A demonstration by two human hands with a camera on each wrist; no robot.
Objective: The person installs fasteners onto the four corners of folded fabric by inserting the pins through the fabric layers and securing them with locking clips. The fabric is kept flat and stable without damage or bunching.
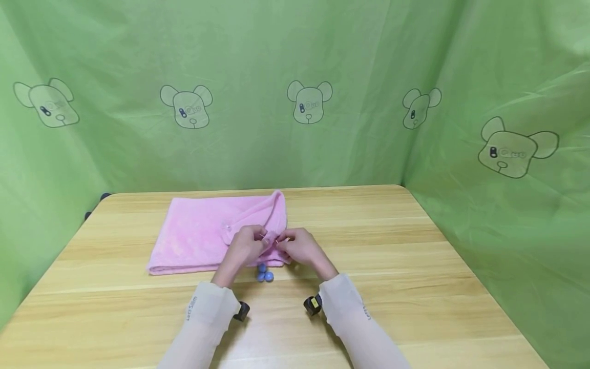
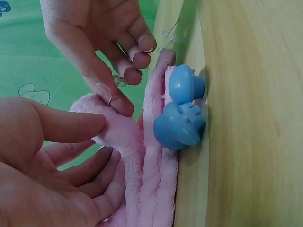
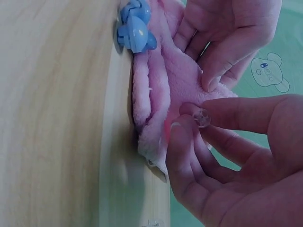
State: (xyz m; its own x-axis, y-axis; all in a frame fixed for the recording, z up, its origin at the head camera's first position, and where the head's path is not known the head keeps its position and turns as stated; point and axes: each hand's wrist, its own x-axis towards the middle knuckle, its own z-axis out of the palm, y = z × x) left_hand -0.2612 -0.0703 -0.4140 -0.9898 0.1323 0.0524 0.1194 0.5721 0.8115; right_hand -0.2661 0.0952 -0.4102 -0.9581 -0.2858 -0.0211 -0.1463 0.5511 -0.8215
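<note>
A folded pink fleece cloth (image 1: pixel 198 230) lies on the table with its right corner turned back. My left hand (image 1: pixel 246 246) pinches a raised fold of it between thumb and fingers. Close on the right, my right hand (image 1: pixel 301 247) pinches a clear-headed pin (image 3: pixel 202 118) between thumb and index finger. In the left wrist view the pin's thin metal shaft meets the fold; whether the tip is in the cloth is hidden. Several small blue rounded plastic pieces (image 2: pixel 177 125) sit against the cloth's front edge, below the hands.
The wooden table (image 1: pixel 392 287) has its far edge near a green curtain (image 1: pixel 253 51) printed with bear heads. Another clear pin (image 2: pixel 168 35) lies beyond the cloth's right end. A small clear piece (image 1: pixel 228 227) shows on the folded flap.
</note>
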